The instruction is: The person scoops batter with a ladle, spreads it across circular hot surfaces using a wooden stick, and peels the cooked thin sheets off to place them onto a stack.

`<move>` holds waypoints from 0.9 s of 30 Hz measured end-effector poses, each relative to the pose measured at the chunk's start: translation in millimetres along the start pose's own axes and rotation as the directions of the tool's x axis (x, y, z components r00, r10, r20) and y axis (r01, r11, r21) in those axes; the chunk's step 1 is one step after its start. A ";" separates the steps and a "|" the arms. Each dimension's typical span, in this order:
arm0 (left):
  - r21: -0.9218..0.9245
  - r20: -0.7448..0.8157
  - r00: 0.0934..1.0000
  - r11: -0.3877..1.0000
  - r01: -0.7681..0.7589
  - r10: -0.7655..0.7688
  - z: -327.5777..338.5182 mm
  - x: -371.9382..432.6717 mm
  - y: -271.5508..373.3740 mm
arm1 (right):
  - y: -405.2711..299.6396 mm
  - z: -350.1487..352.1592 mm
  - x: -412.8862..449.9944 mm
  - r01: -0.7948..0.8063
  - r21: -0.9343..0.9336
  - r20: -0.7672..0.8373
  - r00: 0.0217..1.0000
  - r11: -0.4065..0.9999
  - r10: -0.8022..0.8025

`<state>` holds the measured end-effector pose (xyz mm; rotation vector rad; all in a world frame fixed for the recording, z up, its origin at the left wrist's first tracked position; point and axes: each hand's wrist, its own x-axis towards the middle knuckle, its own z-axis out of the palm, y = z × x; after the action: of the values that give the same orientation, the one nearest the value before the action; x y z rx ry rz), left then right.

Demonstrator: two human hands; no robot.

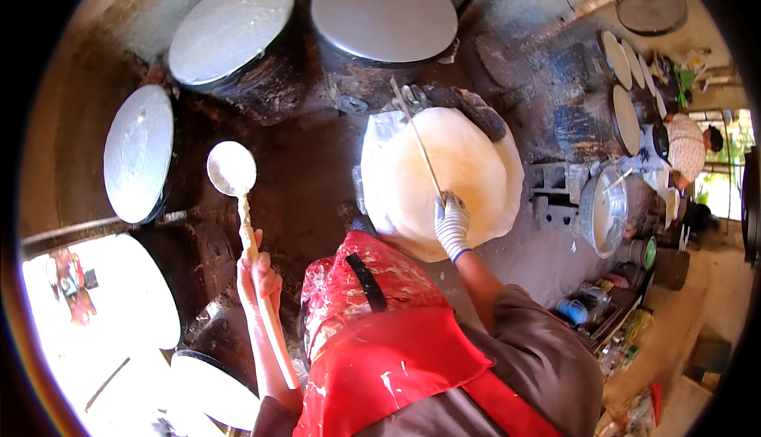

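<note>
My left hand (260,273) is closed around the handle of a batter-coated ladle (232,168), its round bowl raised away from me. In my right hand (453,223), inside a striped glove, is a thin stick (421,142) that crosses above a stack of large thin round pale sheets (469,169). The stack lies partly on clear plastic. Whether the stick touches the top sheet, I cannot tell. A dark cloth or mitt (467,108) rests against the far edge of the stack.
Drum stoves with round flat tops (383,14) curve around the front and left, one another pale top (138,154) at far left. Right of the stack are concrete blocks (556,199) and a metal basin (603,211) with pale liquid. A person (686,145) is farther right.
</note>
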<state>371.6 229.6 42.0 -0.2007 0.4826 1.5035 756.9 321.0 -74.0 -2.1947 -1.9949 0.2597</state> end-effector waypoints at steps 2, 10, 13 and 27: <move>0.189 -0.198 0.979 0.982 -0.018 0.056 -10.8 -10.9 -8.0 | -52.3 -49.4 8.7 -0.028 0.203 0.289 0.957 0.979 -0.033; 0.360 0.035 0.999 0.933 -0.012 -0.001 -27.7 -41.4 -68.0 | -214.7 -122.6 -108.4 -0.628 0.456 0.867 0.152 0.630 -0.475; 0.142 -0.046 0.999 0.990 -0.017 0.024 -39.3 -63.1 -64.2 | -213.0 -130.5 -123.4 -0.472 0.595 0.803 0.331 0.650 -0.495; 0.412 -0.748 0.314 0.780 -0.471 0.585 -199.1 -327.0 -189.0 | -233.9 -99.2 -168.6 0.763 0.627 0.660 -0.412 0.158 -0.628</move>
<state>522.8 -163.5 -27.8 -0.7902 1.5943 1.9588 538.5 174.8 80.8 0.3050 -3.4896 1.3705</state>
